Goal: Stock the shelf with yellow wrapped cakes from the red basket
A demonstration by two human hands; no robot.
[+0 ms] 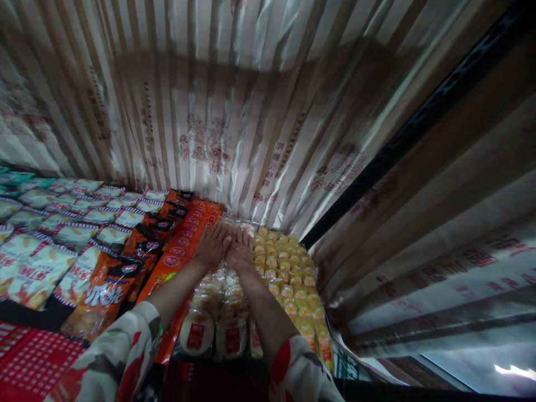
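Note:
My left hand (pixel 213 244) and my right hand (pixel 240 249) lie side by side, palms down, fingers stretched forward, on the far end of a row of clear-wrapped round pale cakes with red labels (pixel 213 326). Both hands press flat on the packets; nothing is gripped. Right of the hands lies a block of small yellow-wrapped snacks (pixel 288 273). Left of them runs a row of orange flat packets (pixel 184 245). My floral sleeves show at the bottom.
Orange and black snack bags (pixel 106 290) and white-green snack bags (pixel 37 268) fill the left. A red checked packet (pixel 29 357) lies at bottom left. Striped, printed plastic sheeting (pixel 218 128) hangs behind and to the right, with a dark frame bar (pixel 377 167).

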